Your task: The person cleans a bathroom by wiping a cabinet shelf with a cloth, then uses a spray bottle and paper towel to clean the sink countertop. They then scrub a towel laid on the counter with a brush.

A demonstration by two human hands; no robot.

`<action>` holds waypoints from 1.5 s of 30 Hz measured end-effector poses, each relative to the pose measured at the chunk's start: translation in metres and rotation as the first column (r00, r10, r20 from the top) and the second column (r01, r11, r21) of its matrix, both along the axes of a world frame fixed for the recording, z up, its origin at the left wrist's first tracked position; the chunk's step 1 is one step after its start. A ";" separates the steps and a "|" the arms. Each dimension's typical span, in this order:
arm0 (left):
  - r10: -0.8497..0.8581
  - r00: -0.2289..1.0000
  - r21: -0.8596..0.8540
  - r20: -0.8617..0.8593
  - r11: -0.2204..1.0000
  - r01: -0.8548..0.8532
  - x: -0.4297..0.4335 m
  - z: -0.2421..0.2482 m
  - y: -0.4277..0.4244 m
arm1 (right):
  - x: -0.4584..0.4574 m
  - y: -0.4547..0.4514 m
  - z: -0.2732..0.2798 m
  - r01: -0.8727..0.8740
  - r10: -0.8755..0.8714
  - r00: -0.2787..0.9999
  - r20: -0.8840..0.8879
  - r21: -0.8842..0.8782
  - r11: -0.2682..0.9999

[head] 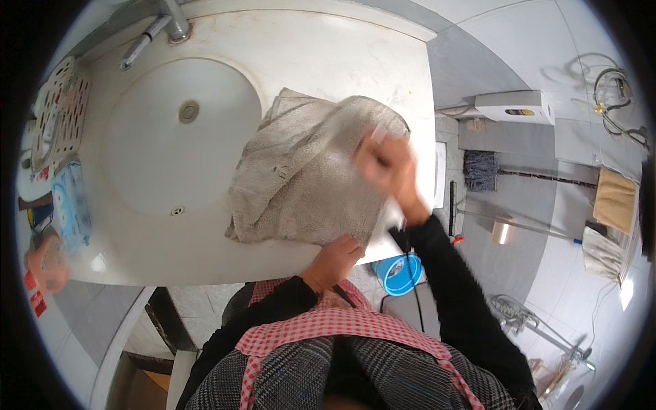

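A worn greyish-beige towel (302, 169) lies spread with folds on the white washbasin counter (328, 46), its left side reaching the edge of the basin. My left hand (335, 261) rests at the towel's near edge, fingers curled on its corner; whether it pinches the cloth is not plain. Over the towel's right part is my right hand (387, 159), blurred by motion, fingers bent, with something small and clear or whitish seemingly at the fingertips. What that thing is cannot be told.
The oval sink (174, 148) and metal faucet (177, 23) are at the left. Beyond them stand a perforated plastic basket (72, 113) and a blue-white soft pack (72, 205). A blue bucket (402, 279) sits below the counter; a mop (482, 170) is further right.
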State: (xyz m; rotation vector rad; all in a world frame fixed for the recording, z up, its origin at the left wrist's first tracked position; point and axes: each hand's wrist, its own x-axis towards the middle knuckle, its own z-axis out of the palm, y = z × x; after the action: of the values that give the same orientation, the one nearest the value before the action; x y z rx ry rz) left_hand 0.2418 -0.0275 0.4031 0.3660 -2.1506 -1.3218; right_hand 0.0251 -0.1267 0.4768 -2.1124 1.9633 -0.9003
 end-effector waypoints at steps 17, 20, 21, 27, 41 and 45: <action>0.088 0.996 -0.075 0.018 0.993 -0.087 -0.011 0.004 -0.005 | 0.030 0.087 -0.018 -0.112 0.084 0.985 0.148 0.192 0.975; 0.112 0.992 -0.041 0.059 0.993 -0.110 -0.010 0.002 0.000 | 0.015 0.078 -0.036 -0.031 0.031 1.000 0.002 0.107 0.994; 0.087 0.994 -0.006 0.066 0.996 -0.087 -0.008 0.000 0.005 | -0.006 0.045 -0.048 0.035 -0.035 0.999 -0.008 0.002 0.999; 0.039 0.998 0.000 0.057 0.999 -0.039 -0.013 0.005 0.004 | -0.140 -0.085 -0.047 0.611 -0.609 0.790 0.070 -0.019 0.791; 0.056 0.992 -0.012 0.110 0.998 -0.055 -0.011 0.006 0.003 | -0.090 -0.064 -0.044 0.408 -0.413 0.905 -0.104 -0.063 0.911; 0.037 0.992 0.132 0.121 0.990 -0.053 -0.015 0.021 -0.021 | -0.103 -0.067 -0.026 0.521 -0.525 0.654 0.546 0.178 0.835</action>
State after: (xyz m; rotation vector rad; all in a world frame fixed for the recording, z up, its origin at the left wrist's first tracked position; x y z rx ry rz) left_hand 0.2268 -0.0482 0.4242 0.5572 -2.1406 -1.4563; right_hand -0.0779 -0.1940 0.4506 -1.0206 2.2015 -1.4121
